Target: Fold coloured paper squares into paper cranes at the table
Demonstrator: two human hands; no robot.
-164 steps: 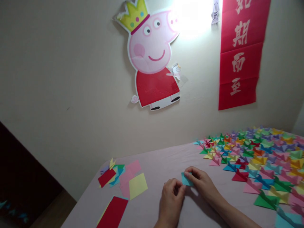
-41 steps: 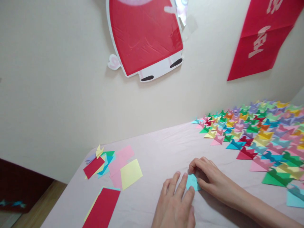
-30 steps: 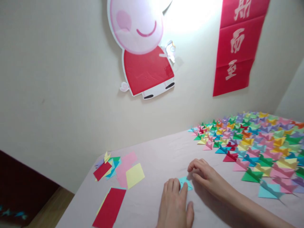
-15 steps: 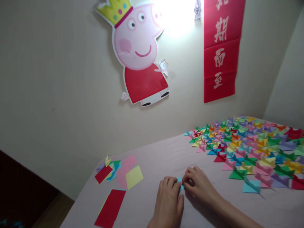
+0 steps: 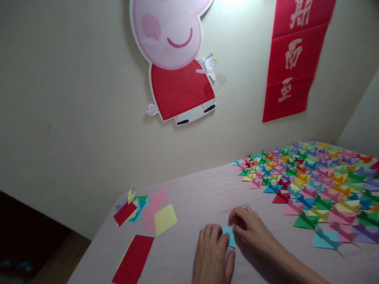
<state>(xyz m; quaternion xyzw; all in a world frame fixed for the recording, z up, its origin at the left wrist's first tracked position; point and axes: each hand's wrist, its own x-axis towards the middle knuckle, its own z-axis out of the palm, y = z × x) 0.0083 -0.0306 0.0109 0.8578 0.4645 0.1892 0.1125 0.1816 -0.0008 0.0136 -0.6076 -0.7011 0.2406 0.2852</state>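
Observation:
A small piece of light blue paper (image 5: 231, 240) lies on the pink-covered surface, partly hidden by my fingers. My left hand (image 5: 211, 252) presses it down from the left, fingers bent over it and thumb beside its lower edge. At the upper right corner of the paper is my right hand (image 5: 251, 227), its fingers curled and its thumb and index fingertips close together at that corner. How firmly those tips grip the paper is hard to see.
Rows of folded paper cranes (image 5: 321, 201) in many colours stand at right. To the left are red paper sheets (image 5: 134, 258), a yellow sheet (image 5: 166, 220) and pink paper (image 5: 155, 201). A cartoon pig cutout (image 5: 182, 90) and a red banner (image 5: 296, 63) hang on the wall behind.
The view has tilted down. More of the light blue paper now shows between my hands. My right hand's fingers have shifted to the paper's upper corner, while my left hand stays on it.

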